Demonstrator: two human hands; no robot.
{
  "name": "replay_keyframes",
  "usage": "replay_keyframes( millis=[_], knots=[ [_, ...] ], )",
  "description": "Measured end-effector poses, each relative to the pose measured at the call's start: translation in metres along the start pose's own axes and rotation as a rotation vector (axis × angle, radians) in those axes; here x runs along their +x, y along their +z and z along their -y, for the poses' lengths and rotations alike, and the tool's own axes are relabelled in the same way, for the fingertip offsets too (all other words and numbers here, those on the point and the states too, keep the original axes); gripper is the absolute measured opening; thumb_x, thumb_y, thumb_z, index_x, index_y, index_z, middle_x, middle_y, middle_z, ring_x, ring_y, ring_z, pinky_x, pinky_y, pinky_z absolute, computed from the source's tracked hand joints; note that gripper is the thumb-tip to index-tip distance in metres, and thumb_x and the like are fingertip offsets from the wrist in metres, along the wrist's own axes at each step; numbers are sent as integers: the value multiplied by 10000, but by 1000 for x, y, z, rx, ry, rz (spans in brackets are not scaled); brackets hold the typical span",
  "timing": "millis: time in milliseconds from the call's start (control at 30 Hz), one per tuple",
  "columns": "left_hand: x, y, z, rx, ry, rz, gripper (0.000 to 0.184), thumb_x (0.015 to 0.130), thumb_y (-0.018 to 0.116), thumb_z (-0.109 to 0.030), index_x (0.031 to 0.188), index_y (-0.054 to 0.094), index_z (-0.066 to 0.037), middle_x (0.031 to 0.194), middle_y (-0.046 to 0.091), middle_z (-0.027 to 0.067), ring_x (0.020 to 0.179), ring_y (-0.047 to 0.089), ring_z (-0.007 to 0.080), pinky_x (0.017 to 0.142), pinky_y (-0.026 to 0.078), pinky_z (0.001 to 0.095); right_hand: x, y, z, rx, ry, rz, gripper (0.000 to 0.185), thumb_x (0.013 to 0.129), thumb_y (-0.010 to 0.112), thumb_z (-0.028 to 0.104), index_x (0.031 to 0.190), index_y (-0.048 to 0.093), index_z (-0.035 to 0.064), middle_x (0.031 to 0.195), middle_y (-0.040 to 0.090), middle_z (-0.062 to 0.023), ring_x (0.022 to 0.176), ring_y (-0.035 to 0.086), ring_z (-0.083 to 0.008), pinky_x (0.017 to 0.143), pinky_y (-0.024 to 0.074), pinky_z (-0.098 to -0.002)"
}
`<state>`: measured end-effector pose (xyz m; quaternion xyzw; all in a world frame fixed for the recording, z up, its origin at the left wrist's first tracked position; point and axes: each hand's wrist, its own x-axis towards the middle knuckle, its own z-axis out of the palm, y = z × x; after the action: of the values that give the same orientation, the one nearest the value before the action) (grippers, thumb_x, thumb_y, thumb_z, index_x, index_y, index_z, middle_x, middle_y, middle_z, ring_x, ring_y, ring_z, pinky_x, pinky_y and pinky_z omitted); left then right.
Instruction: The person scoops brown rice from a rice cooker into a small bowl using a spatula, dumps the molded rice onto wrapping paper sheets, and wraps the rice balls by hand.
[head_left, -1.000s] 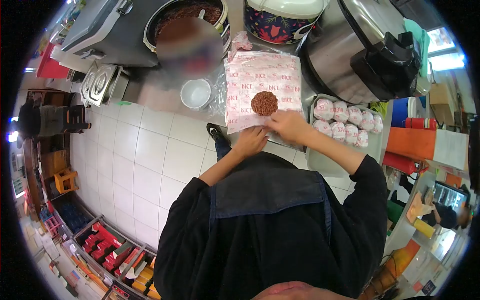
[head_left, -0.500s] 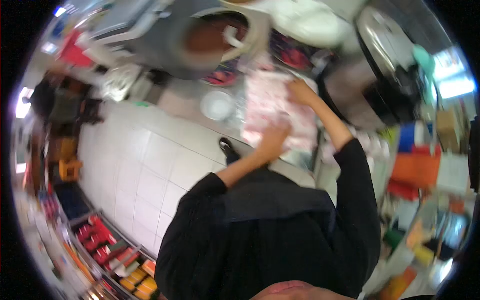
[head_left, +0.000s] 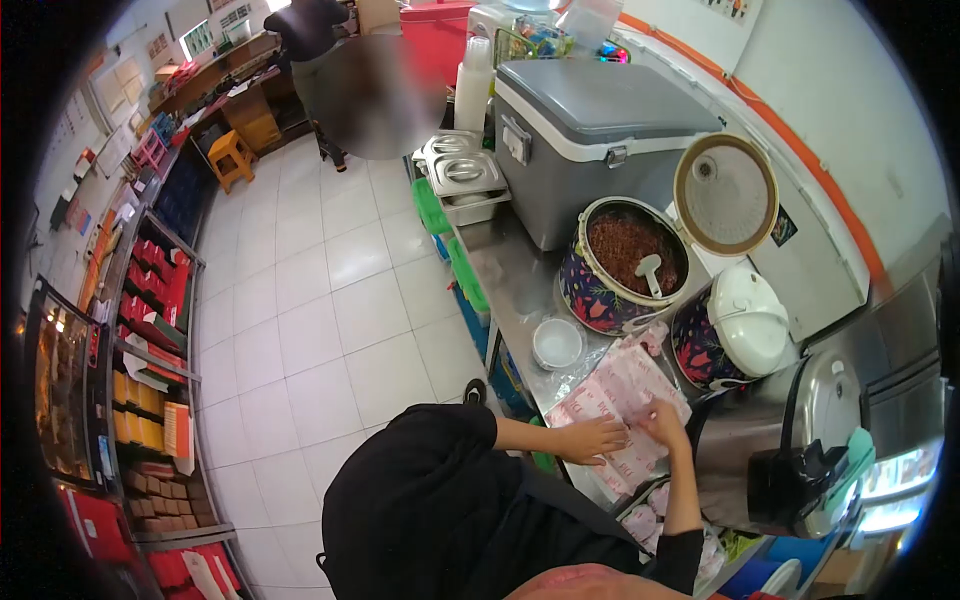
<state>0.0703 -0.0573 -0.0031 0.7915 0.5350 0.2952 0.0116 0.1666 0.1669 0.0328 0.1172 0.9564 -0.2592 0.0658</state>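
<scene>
Printed white-and-pink paper sheets lie on the steel counter. My left hand rests on their near part, fingers stretched out and flat. To its right, my right hand has its fingers curled together at a raised paper edge. No brown patty shows; the paper and hands may cover it. A white bowl sits beyond the sheets. Behind it is an open patterned pot of brown grain-like food with a white scoop. Wrapped round items are partly hidden by my right arm.
A closed patterned pot and a large steel cooker stand right of the paper. Farther back are a grey cooler box and lidded steel pans. Another person stands in the far background.
The view has swung toward the room and cooler. The round brown patty seen on the paper a second ago is out of sight. My left hand now lies flat; my right is nearer it.
</scene>
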Motion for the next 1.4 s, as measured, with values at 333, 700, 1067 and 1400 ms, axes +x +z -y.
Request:
replay_keyframes(
  millis=[333, 700, 1067, 1400],
  knots=[
    [-11, 14, 20, -490, -156, -13, 350, 762, 525, -110, 1109, 524, -64, 1128, 517, 93, 1111, 454, 277, 967, 354, 418, -71, 44, 85, -166, -65, -336, 266, 807, 529, 103, 1055, 624, 90, 820, 528, -131, 726, 546, -318, 625, 452, -410],
    [-15, 10, 79, -114, 230, 106, 156, 783, 499, -107, 911, 577, -64, 981, 576, 118, 934, 553, 293, 785, 463, 381, -104, 78, 81, -235, -101, -463, 452, 727, 647, 161, 1154, 539, 57, 939, 565, -157, 844, 537, -326, 734, 460, -416],
    [12, -33, 77, -394, -419, 313, 325, 734, 669, -152, 1026, 589, -32, 942, 649, 135, 779, 639, 285, 670, 513, 335, -87, 63, 26, 495, 416, -285, 269, 703, 691, 157, 920, 604, 23, 870, 635, -150, 810, 615, -318, 708, 486, -375],
    [93, -38, 71, 231, -349, 668, 485, 474, 836, -202, 880, 606, -69, 851, 635, 137, 840, 617, 307, 728, 503, 361, -55, 38, 38, -290, 362, -316, 358, 553, 778, 223, 845, 644, 64, 868, 640, -123, 765, 598, -340, 744, 493, -371]
  ],
)
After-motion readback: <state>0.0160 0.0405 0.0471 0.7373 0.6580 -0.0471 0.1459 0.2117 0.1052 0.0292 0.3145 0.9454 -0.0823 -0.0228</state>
